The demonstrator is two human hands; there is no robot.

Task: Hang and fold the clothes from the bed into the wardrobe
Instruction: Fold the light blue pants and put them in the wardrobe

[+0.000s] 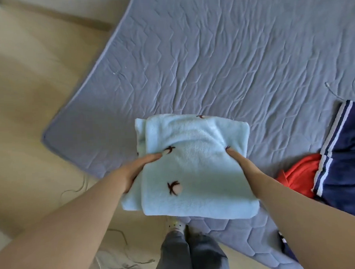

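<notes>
As left hand point(133, 173) and right hand point(242, 166) clamp the folded pale-blue fleece point(194, 174) by its sides, thumbs on top, likely to hold the fold, it's at 6 o'clock over the bed point(210, 61) edge. Orange garment point(296, 178), navy striped garment point(346, 157): 3 o'clock.

Soft daylight, perhaps from the left; edges bowed and blurred.
</notes>
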